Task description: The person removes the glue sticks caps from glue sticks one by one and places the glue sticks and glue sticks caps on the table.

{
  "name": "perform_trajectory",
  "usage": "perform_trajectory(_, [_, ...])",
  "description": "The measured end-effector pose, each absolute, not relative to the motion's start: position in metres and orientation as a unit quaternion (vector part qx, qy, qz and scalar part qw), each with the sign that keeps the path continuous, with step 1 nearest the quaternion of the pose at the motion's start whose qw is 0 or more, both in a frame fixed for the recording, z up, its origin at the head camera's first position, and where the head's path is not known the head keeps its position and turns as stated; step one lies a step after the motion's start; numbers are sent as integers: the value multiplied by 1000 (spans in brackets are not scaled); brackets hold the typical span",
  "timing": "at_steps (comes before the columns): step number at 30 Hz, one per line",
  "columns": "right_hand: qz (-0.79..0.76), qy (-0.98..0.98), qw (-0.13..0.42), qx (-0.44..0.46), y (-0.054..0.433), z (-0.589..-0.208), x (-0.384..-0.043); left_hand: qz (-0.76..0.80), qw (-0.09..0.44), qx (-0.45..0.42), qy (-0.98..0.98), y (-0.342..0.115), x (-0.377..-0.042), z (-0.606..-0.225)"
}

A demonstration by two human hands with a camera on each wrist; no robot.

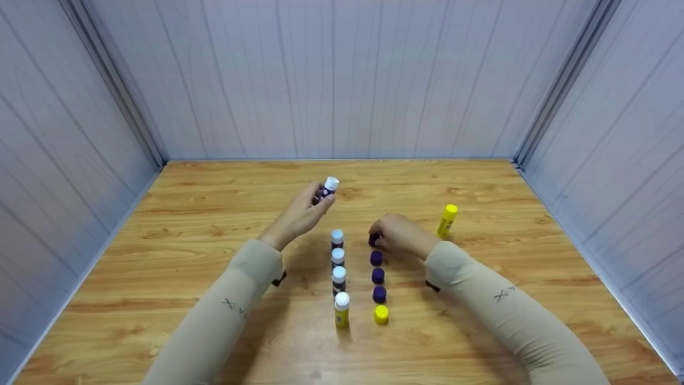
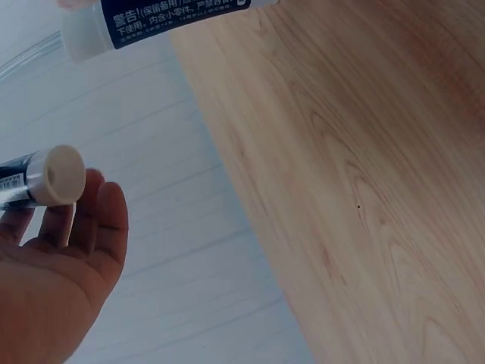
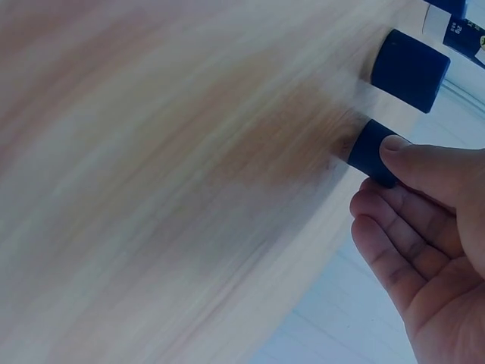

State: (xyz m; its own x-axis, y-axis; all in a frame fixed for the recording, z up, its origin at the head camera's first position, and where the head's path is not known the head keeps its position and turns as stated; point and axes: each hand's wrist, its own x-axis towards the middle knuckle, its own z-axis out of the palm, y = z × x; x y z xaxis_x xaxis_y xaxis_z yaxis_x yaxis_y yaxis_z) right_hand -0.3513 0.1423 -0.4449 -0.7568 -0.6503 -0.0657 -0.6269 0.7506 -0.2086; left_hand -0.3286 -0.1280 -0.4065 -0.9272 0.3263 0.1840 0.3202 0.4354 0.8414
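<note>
My left hand (image 1: 302, 216) grips a dark-labelled glue stick (image 1: 331, 184) with a bare white top, raised above the table and tilted. In the left wrist view, the white end of this stick (image 2: 64, 176) points away from the palm. My right hand (image 1: 403, 234) pinches a dark blue cap (image 3: 370, 149) between thumb and fingers, low at the tabletop, at the far end of a row of caps. Closest to it in that row stands another dark blue cap (image 1: 376, 258). Left of the caps, uncapped glue sticks (image 1: 339, 275) stand upright in a line.
At the near end of the lines are a yellow uncapped glue stick (image 1: 342, 315) and a yellow cap (image 1: 381, 314). A yellow capped glue stick (image 1: 447, 220) stands right of my right hand. Pale panel walls (image 1: 342, 80) enclose the wooden table (image 1: 214, 192) at the back and sides.
</note>
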Motion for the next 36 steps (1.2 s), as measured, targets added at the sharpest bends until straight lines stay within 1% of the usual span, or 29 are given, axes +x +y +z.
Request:
perform_trajectory(4, [-91, 936, 71, -333, 142, -446, -352, 491, -1, 193, 849, -126, -336, -412])
perform_trajectory(16, [-94, 937, 71, -329, 140, -446, -351, 470, 24, 195, 861, -127, -348, -435])
perform_trajectory(19, [-93, 938, 71, -326, 140, -445, -350, 463, 34, 190, 865, -126, -350, -439])
perform_trajectory(26, [-89, 930, 60, -351, 141, -446, -351, 451, 86, 180, 870, -125, -351, -448])
perform_trajectory(36, [-88, 934, 64, -341, 143, -447, -352, 429, 112, 167, 880, -121, -349, -453])
